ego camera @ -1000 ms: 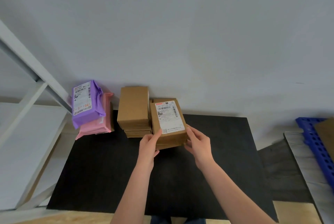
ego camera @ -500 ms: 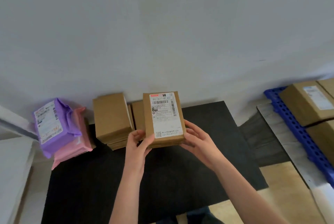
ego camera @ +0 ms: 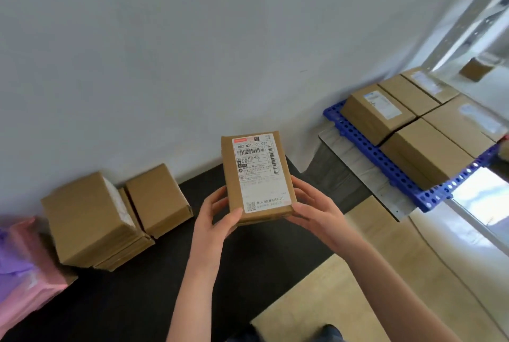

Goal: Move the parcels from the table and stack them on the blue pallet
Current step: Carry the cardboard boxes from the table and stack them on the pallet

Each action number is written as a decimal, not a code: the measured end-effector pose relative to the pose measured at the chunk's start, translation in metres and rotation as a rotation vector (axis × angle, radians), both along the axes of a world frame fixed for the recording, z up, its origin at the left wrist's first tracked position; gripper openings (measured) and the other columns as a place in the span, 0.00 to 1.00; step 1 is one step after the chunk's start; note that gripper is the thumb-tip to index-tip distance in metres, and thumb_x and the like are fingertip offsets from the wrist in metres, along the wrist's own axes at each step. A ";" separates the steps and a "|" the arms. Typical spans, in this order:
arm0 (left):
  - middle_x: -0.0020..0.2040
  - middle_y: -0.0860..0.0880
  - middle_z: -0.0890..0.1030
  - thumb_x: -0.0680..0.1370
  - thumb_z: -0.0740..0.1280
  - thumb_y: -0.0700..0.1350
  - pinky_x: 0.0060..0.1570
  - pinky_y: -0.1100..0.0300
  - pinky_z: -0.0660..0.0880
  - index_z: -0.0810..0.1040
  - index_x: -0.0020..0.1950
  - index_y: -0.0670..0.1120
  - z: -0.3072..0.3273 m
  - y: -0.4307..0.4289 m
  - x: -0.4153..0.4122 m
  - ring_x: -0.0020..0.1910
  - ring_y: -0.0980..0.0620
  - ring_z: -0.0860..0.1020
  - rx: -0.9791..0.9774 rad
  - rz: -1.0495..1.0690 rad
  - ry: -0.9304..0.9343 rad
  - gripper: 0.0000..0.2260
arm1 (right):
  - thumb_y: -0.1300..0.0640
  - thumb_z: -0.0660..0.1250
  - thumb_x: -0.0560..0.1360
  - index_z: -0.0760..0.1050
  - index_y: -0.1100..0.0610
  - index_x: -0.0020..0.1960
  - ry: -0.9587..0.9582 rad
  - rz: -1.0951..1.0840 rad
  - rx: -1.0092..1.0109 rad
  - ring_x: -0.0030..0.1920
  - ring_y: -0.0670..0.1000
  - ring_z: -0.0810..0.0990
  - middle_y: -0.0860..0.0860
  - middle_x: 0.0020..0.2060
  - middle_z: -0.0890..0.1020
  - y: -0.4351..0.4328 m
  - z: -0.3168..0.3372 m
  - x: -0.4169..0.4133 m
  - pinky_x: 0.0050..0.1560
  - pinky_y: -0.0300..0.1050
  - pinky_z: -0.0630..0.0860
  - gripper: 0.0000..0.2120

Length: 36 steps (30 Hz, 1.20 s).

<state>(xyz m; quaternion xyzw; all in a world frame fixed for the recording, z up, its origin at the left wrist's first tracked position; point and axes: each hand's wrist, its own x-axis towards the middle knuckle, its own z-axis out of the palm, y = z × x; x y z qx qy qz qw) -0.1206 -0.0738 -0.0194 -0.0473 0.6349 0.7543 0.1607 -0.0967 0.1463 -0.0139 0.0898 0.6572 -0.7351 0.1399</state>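
A brown cardboard parcel (ego camera: 257, 176) with a white shipping label is lifted above the black table (ego camera: 165, 286). My left hand (ego camera: 217, 215) grips its lower left corner and my right hand (ego camera: 314, 209) grips its lower right side. Brown parcels remain on the table: a stack (ego camera: 91, 220) at the left and a single box (ego camera: 157, 198) beside it. The blue pallet (ego camera: 385, 165) lies on the floor at the right, with several brown parcels (ego camera: 427, 148) laid flat on it.
Purple and pink soft mailers (ego camera: 24, 272) lie at the table's left edge. A grey wall stands behind the table. Light wooden floor (ego camera: 371, 272) runs between table and pallet. A white metal shelf frame (ego camera: 468, 16) rises at the far right.
Both hands have lifted the labelled parcel off the table and carried it right. The view has turned right, bringing the blue pallet and its parcels into view.
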 end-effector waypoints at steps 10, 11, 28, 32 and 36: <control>0.59 0.53 0.80 0.64 0.72 0.57 0.59 0.51 0.75 0.72 0.61 0.57 0.015 0.129 0.033 0.58 0.54 0.78 -0.033 -0.180 0.022 0.26 | 0.38 0.74 0.66 0.69 0.35 0.67 0.067 -0.170 0.045 0.61 0.49 0.79 0.45 0.60 0.80 0.121 0.011 0.074 0.56 0.45 0.78 0.31; 0.58 0.54 0.80 0.65 0.73 0.57 0.58 0.53 0.76 0.73 0.61 0.57 0.016 0.143 0.039 0.58 0.54 0.78 -0.035 -0.189 0.022 0.25 | 0.39 0.74 0.66 0.69 0.36 0.67 0.068 -0.187 0.037 0.60 0.50 0.79 0.46 0.60 0.80 0.134 0.011 0.083 0.56 0.45 0.79 0.31; 0.54 0.55 0.82 0.67 0.68 0.56 0.49 0.60 0.76 0.74 0.59 0.56 0.009 0.380 0.149 0.54 0.56 0.80 -0.034 -0.313 -0.004 0.21 | 0.45 0.75 0.64 0.76 0.38 0.62 0.018 -0.451 -0.085 0.59 0.53 0.80 0.50 0.59 0.81 0.348 0.004 0.220 0.57 0.49 0.76 0.26; 0.55 0.54 0.82 0.69 0.71 0.54 0.51 0.58 0.75 0.75 0.61 0.54 0.004 0.413 0.152 0.56 0.54 0.79 -0.051 -0.349 -0.028 0.21 | 0.44 0.75 0.64 0.75 0.38 0.64 0.012 -0.503 -0.093 0.60 0.53 0.80 0.51 0.60 0.81 0.375 -0.006 0.234 0.60 0.53 0.75 0.28; 0.56 0.53 0.81 0.68 0.69 0.55 0.57 0.53 0.74 0.75 0.59 0.56 -0.003 0.448 0.145 0.56 0.52 0.79 -0.076 -0.401 -0.032 0.19 | 0.44 0.74 0.64 0.75 0.37 0.62 0.007 -0.550 -0.086 0.59 0.52 0.80 0.50 0.59 0.81 0.406 -0.012 0.236 0.59 0.53 0.76 0.27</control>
